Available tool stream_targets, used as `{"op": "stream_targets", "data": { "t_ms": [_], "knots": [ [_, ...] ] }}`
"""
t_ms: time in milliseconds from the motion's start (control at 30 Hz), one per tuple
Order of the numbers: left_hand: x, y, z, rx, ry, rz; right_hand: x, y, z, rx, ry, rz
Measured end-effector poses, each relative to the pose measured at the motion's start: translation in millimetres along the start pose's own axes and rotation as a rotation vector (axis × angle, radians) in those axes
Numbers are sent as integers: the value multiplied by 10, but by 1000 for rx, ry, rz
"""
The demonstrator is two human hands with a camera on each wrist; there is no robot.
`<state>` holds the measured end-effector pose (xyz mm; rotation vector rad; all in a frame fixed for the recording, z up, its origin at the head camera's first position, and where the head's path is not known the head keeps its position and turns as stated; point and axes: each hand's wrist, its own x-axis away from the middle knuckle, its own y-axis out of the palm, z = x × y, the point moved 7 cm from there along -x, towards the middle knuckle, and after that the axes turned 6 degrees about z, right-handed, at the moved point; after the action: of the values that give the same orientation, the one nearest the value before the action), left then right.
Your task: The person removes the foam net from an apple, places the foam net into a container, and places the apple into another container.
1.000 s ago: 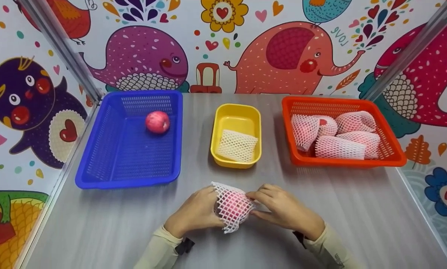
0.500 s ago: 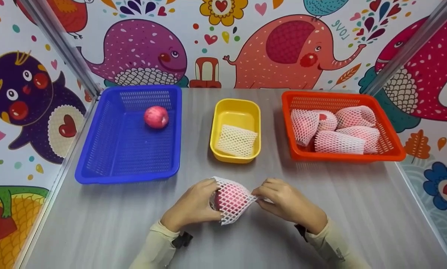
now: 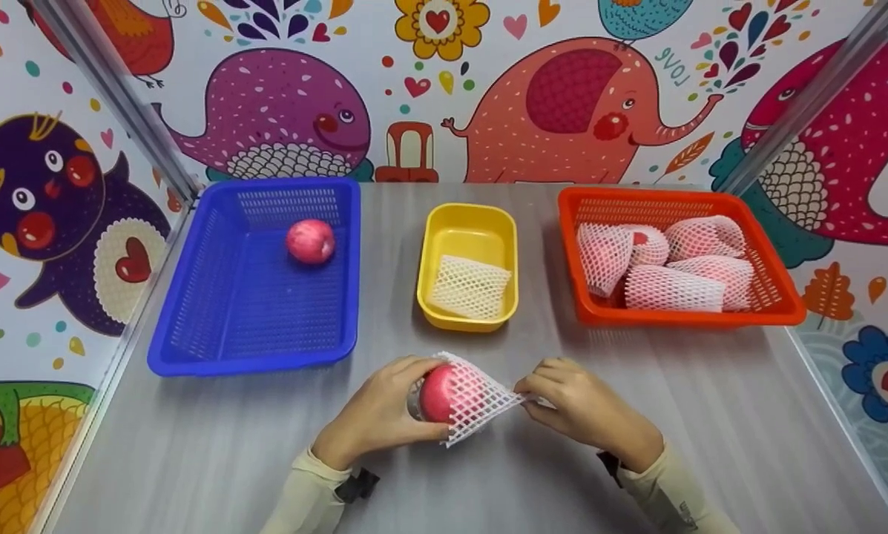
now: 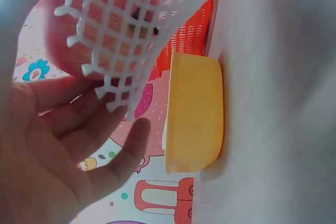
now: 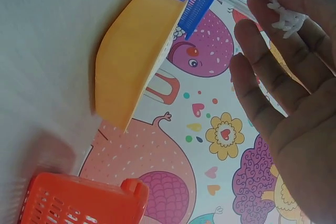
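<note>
My left hand (image 3: 377, 415) grips a red apple (image 3: 435, 394), fingers behind it and thumb in front. A white foam net sleeve (image 3: 484, 400) covers the apple's right side, its wide mouth facing left. To the right, my right hand (image 3: 588, 411) pinches the sleeve's gathered far end between thumb and fingers. In the right wrist view the bunched net end (image 5: 287, 20) pokes out between those fingers. The left wrist view has the net's loose edge (image 4: 105, 72) hanging over the apple, with the palm below it.
A blue basket (image 3: 254, 367) at left holds one bare apple (image 3: 311, 241). Behind the hands, a yellow tub (image 3: 466, 324) contains flat net sleeves (image 3: 471, 287). At right, an orange-red basket (image 3: 688, 317) holds several net-wrapped apples (image 3: 673, 288). Patterned walls border the grey table.
My right hand has drawn the sleeve's end to the right, stretching it into a cone. More of the apple's left side shows bare. The left hand stays about the apple.
</note>
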<state>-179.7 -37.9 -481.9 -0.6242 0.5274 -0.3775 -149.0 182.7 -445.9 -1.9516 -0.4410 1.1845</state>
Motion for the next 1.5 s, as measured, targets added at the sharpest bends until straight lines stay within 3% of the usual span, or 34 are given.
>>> {"op": "stream_targets", "data": {
  "t_ms": [533,767,1200,1367,1500],
  "knots": [
    [49,-232,-78,44,-23,121,38,-175,218,131,45,23],
    [78,-345,-69,75,7,198,-9,-239,295,170,40,36],
    [105,-511,-68,267,36,343,6,-203,329,172,33,29],
    [96,-533,-81,300,49,363,-4,-226,342,175,38,25],
    [130,-520,-122,293,10,358,10,-267,367,188,65,19]
  ]
}}
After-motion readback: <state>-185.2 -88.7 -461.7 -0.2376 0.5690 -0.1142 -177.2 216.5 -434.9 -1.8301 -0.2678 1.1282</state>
